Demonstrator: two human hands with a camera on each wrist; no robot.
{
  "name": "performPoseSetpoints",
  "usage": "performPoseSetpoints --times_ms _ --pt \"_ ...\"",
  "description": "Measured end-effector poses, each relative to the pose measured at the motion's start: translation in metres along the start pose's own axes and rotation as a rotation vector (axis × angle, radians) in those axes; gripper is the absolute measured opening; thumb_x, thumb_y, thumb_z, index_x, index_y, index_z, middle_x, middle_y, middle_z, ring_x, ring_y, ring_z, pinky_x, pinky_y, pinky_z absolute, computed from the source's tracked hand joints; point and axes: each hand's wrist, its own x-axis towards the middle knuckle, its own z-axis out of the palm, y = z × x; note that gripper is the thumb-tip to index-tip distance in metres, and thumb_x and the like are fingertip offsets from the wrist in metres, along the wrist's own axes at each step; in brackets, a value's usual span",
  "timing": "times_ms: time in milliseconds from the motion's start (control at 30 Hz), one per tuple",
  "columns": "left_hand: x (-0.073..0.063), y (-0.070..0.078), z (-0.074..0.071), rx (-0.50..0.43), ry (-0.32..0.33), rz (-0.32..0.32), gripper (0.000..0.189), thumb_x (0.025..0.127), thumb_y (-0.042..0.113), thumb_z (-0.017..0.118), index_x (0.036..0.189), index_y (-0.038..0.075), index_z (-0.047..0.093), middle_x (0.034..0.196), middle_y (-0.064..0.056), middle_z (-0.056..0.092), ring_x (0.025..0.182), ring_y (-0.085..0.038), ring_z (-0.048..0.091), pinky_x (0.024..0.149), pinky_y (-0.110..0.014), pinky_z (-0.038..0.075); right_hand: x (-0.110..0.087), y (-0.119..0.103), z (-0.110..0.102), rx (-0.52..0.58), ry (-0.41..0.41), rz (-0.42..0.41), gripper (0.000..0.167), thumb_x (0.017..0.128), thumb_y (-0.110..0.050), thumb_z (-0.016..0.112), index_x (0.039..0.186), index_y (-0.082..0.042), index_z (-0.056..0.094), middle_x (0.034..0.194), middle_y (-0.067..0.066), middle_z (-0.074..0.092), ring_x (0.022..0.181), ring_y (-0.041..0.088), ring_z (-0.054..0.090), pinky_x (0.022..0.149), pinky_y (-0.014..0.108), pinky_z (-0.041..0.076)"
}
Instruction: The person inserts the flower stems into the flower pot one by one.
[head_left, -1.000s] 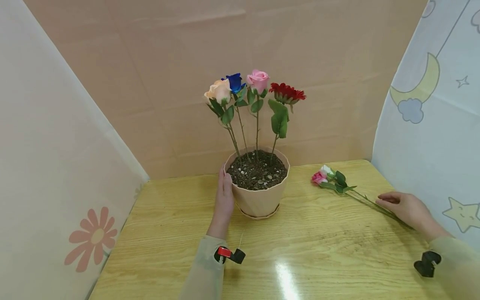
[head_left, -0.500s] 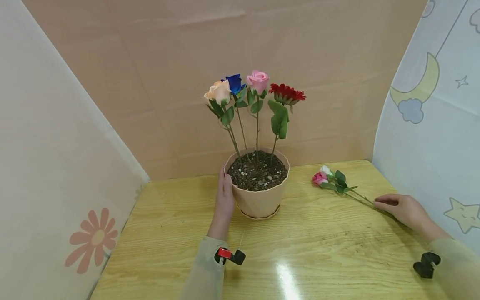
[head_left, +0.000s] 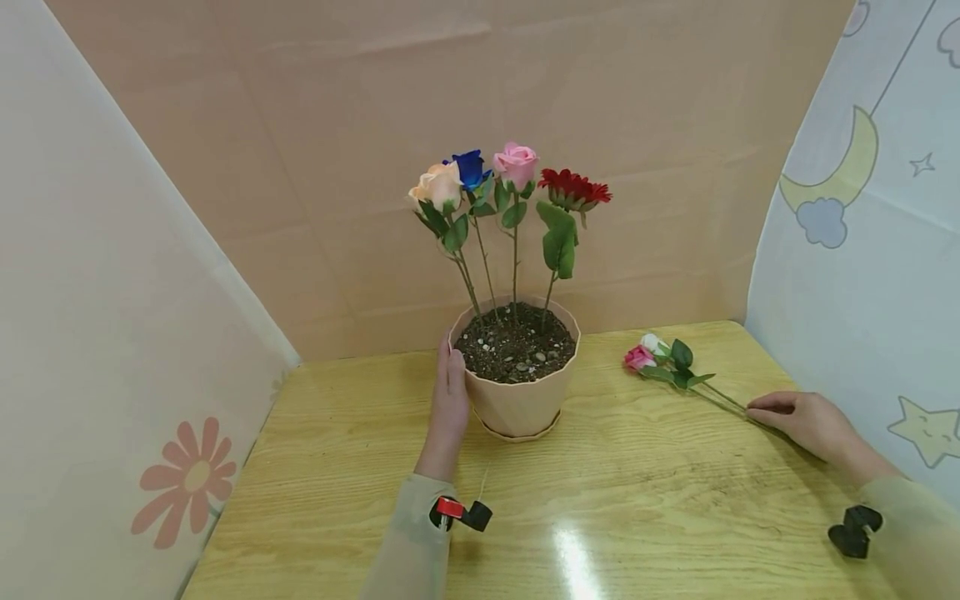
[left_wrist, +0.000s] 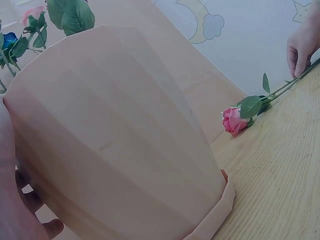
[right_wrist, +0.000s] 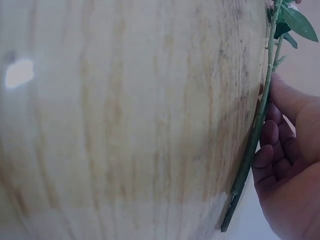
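Observation:
A beige flowerpot (head_left: 517, 404) filled with dark soil (head_left: 510, 346) stands upright on its saucer. My left hand (head_left: 447, 404) presses along the pot's left side, its fingers stretched toward the rim. On the table to the right lie a deep pink rose (head_left: 640, 358) and a white rose (head_left: 653, 343) with their stems side by side. My right hand (head_left: 806, 421) pinches at these green stems (right_wrist: 255, 135) between thumb and fingertips. I cannot tell whether it grips one stem or both. The lower stem ends show past the fingers in the right wrist view.
In the soil stand a cream rose (head_left: 438, 185), a blue rose (head_left: 468, 169), a light pink rose (head_left: 516, 164) and a red daisy-like flower (head_left: 574, 189). A beige cloth (head_left: 360, 208) hangs behind the wooden table (head_left: 337, 467). Printed white cloths (head_left: 862, 308) flank it.
My right hand has slid slightly left along the rose stems, its thumb and fingers drawing together on them. The leaves near the white rose have shifted a little. My left hand stays on the pot.

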Motion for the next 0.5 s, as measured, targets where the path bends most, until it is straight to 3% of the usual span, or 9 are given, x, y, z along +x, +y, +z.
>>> performPoseSetpoints --times_ms 300,500 --pt "-0.0005 -0.0025 -0.0011 -0.012 -0.003 0.011 0.069 0.119 0.06 0.028 0.179 0.029 0.013 0.184 -0.002 0.012 0.169 -0.028 0.013 0.134 -0.057 0.015 0.0007 -0.0014 0.0025 -0.04 0.029 -0.033 0.031 0.109 -0.025 0.074 0.118 0.003 0.082 0.117 0.03 0.076 0.108 0.055 0.069 0.088 0.068 0.054" --pt "-0.0005 -0.0026 -0.0015 -0.002 -0.004 0.018 0.07 0.119 0.059 0.029 0.18 0.028 0.012 0.184 -0.003 0.013 0.168 -0.029 0.013 0.134 -0.058 0.016 -0.0011 -0.0057 0.0003 -0.04 0.027 -0.041 0.036 0.113 -0.023 0.067 0.124 0.01 0.076 0.12 0.034 0.074 0.107 0.055 0.069 0.087 0.068 0.055"
